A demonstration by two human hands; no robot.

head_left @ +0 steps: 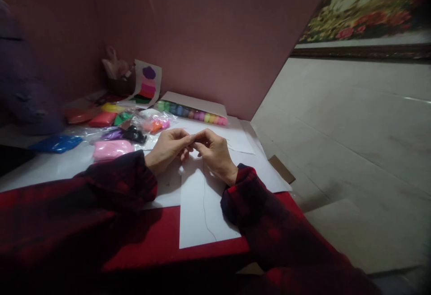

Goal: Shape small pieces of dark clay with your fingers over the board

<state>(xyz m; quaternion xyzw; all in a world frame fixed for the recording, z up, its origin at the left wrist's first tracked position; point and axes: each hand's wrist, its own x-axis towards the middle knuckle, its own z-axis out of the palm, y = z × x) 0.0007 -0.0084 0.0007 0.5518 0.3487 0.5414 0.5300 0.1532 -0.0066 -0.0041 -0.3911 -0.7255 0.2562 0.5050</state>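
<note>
Sleeves: dark red-and-black checked cloth fills the near edge; both forearms run in from 7 and 5 o'clock and meet at centre.
Left hand (167,147): fingers curled, tips pressed together toward the right hand, pinching something very small at the meeting point.
Right hand (215,151): thumb and forefinger closed against the left fingertips; remaining fingers folded under.
Pinched item: too small and dim to identify; possibly a bit of pale clay. Held up off the sheet, between the two sets of fingertips, just above the top of the white paper.
White paper (202,214): lies flat on the red table cover (161,236), directly under the hands, likely as a clean working surface. A thin dark curved line (205,205) runs down it; thread or pen stroke, cannot tell.
White speck (181,169): small pale lump on the paper, just below the left fingertips.
Clay bags (111,149): clear packets of pink, red, blue, green, orange and black, clustered at 10 o'clock of the hands, within the left arm's reach.
Pot row (191,113): line of small coloured tubs at 12 o'clock, on another white sheet.
Picture card (148,84): propped against the wall at 11 o'clock, showing stacked coloured shapes; stood upright so it faces the worker.
Hidden: table's left end is blocked by a blurred purple mass (20,84); the floor and a framed painting (367,7) at 2 o'clock are cut by the frame.
</note>
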